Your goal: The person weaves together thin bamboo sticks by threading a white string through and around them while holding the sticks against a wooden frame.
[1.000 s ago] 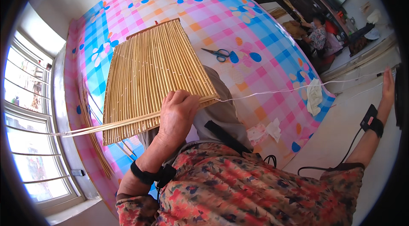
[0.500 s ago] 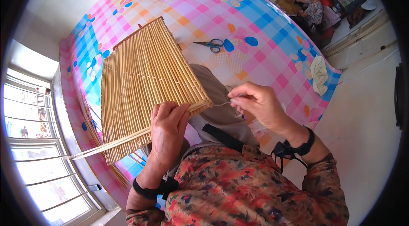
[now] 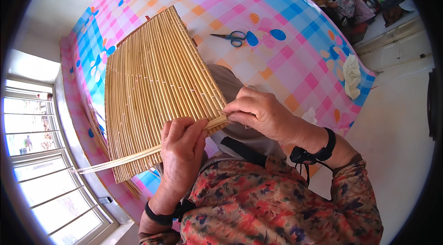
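Note:
A mat of yellow stalks point(image 3: 154, 83), stitched together in rows, lies slanted across my lap. My left hand point(image 3: 181, 145) is closed around a few long pale stalks point(image 3: 134, 155), pressing them along the mat's near edge. Their thin ends trail off to the left past the mat. At the mat's right corner, my right hand point(image 3: 263, 114) pinches with thumb and forefinger, touching the stalk tips. A pale thread runs at these fingers, mostly hidden by them.
Dark-handled scissors point(image 3: 230, 37) lie on the checked, flowered cloth point(image 3: 221, 2) beyond the mat. A crumpled white cloth point(image 3: 351, 76) rests near its right edge. More loose stalks point(image 3: 99, 136) lie by the window at left. Another person point(image 3: 345, 5) sits at the far right.
My right hand has moved left and in, from holding the thread drawn away to touching the mat's corner. The left hand keeps its grip on the stalks.

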The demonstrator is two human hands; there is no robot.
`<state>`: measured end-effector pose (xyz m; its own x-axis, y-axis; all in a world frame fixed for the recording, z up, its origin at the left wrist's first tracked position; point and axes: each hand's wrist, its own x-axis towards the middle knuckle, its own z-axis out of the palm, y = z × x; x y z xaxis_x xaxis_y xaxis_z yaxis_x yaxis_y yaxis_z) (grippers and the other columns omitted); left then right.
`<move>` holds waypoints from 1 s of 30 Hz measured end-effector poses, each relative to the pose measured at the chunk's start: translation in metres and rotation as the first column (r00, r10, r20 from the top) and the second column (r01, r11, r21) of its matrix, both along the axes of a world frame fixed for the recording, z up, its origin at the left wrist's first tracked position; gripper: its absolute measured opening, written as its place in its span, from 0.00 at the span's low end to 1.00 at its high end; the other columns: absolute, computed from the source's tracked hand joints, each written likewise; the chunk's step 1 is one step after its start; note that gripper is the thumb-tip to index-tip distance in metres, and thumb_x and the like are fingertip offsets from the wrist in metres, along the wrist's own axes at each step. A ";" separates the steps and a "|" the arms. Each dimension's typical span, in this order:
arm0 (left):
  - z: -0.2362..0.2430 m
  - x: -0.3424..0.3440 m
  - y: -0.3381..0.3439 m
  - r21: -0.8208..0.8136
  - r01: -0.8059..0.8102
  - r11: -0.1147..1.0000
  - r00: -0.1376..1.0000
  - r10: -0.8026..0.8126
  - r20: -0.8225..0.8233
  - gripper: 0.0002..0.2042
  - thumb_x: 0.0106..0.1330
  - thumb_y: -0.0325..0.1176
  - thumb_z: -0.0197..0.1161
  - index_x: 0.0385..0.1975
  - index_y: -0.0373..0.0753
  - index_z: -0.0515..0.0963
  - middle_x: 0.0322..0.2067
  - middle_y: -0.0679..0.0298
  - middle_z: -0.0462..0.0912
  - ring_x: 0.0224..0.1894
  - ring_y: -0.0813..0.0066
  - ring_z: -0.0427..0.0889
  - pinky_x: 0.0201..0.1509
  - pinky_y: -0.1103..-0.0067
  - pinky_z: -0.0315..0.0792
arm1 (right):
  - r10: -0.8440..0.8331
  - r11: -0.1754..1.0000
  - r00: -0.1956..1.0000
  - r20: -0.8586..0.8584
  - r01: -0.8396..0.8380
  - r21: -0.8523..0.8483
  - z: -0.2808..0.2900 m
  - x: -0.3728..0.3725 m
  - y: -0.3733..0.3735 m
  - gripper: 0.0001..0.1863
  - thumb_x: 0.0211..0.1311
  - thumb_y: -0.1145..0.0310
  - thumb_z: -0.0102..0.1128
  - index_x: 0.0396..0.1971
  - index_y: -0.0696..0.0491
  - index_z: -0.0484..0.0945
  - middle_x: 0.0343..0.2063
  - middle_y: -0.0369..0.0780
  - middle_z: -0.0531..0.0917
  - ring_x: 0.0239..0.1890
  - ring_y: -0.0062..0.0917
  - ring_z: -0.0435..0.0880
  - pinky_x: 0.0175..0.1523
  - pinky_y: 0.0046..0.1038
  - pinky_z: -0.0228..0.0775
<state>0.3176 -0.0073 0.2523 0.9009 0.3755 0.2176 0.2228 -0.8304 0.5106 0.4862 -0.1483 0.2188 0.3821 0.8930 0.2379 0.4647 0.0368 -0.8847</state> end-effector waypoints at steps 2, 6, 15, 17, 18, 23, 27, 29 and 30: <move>0.000 0.000 0.000 -0.001 0.000 1.000 1.000 0.000 -0.003 0.11 0.56 0.23 0.64 0.39 0.36 0.82 0.35 0.60 0.75 0.39 0.64 0.74 0.43 0.72 0.71 | 0.023 1.000 1.000 -0.016 -0.023 -0.004 0.001 0.002 0.000 0.09 0.56 0.78 0.66 0.38 0.54 0.82 0.27 0.34 0.75 0.29 0.22 0.75 0.34 0.23 0.69; -0.004 -0.001 -0.002 0.052 0.010 0.999 1.000 -0.010 0.010 0.10 0.56 0.23 0.65 0.39 0.36 0.82 0.35 0.60 0.75 0.38 0.63 0.74 0.42 0.72 0.71 | 0.038 0.999 0.997 0.068 -0.038 0.012 0.002 0.000 0.002 0.11 0.57 0.78 0.64 0.41 0.55 0.81 0.27 0.35 0.75 0.29 0.21 0.75 0.33 0.23 0.69; -0.003 0.000 0.000 0.029 0.021 0.999 0.999 -0.022 0.035 0.10 0.56 0.23 0.65 0.39 0.35 0.82 0.35 0.60 0.75 0.38 0.63 0.75 0.42 0.71 0.71 | -0.048 0.998 0.872 0.487 0.056 -0.002 -0.009 -0.023 -0.031 0.35 0.57 0.79 0.57 0.66 0.54 0.59 0.24 0.38 0.72 0.27 0.30 0.77 0.28 0.28 0.71; -0.004 0.000 0.000 0.032 0.023 0.999 0.999 -0.024 0.037 0.10 0.56 0.23 0.65 0.39 0.35 0.82 0.35 0.60 0.75 0.38 0.63 0.75 0.42 0.71 0.71 | -0.012 0.990 0.783 0.622 0.095 -0.101 -0.007 -0.028 -0.034 0.36 0.56 0.77 0.55 0.67 0.57 0.56 0.23 0.38 0.71 0.26 0.29 0.75 0.29 0.29 0.70; -0.004 -0.001 0.000 0.036 0.022 0.999 0.999 -0.023 0.038 0.10 0.56 0.23 0.65 0.39 0.35 0.82 0.35 0.60 0.75 0.38 0.63 0.75 0.42 0.71 0.71 | -0.014 0.990 0.782 0.623 0.098 -0.101 -0.007 -0.032 -0.032 0.36 0.56 0.77 0.55 0.67 0.57 0.56 0.23 0.38 0.71 0.26 0.29 0.75 0.29 0.29 0.70; -0.005 0.001 0.000 0.030 0.022 0.999 0.999 -0.023 0.041 0.10 0.56 0.23 0.65 0.39 0.35 0.82 0.34 0.60 0.75 0.37 0.63 0.75 0.42 0.71 0.71 | 0.010 0.963 0.692 0.721 0.188 -0.194 -0.007 -0.043 -0.026 0.41 0.52 0.81 0.55 0.68 0.61 0.52 0.25 0.40 0.73 0.27 0.31 0.76 0.34 0.31 0.71; -0.009 0.000 -0.001 0.014 0.015 1.000 0.999 -0.016 0.045 0.10 0.56 0.23 0.65 0.38 0.35 0.82 0.34 0.60 0.76 0.38 0.63 0.75 0.42 0.71 0.71 | 0.045 0.958 0.645 0.763 0.190 -0.217 -0.004 -0.042 -0.024 0.41 0.52 0.80 0.55 0.68 0.62 0.51 0.24 0.39 0.72 0.27 0.30 0.75 0.34 0.31 0.71; -0.009 0.000 -0.001 0.009 0.019 1.000 0.999 -0.019 0.044 0.10 0.56 0.23 0.65 0.38 0.35 0.82 0.34 0.60 0.76 0.38 0.62 0.75 0.42 0.71 0.71 | 0.040 0.958 0.609 0.792 0.203 -0.204 -0.005 -0.043 -0.025 0.41 0.52 0.80 0.56 0.68 0.63 0.51 0.24 0.39 0.72 0.27 0.29 0.75 0.34 0.30 0.71; -0.009 0.000 -0.001 0.005 0.024 1.000 0.999 -0.025 0.042 0.10 0.56 0.23 0.64 0.38 0.35 0.82 0.34 0.60 0.76 0.38 0.62 0.75 0.42 0.71 0.71 | 0.043 0.958 0.608 0.793 0.200 -0.205 -0.004 -0.043 -0.025 0.41 0.52 0.80 0.56 0.68 0.63 0.51 0.24 0.39 0.72 0.27 0.29 0.75 0.34 0.30 0.71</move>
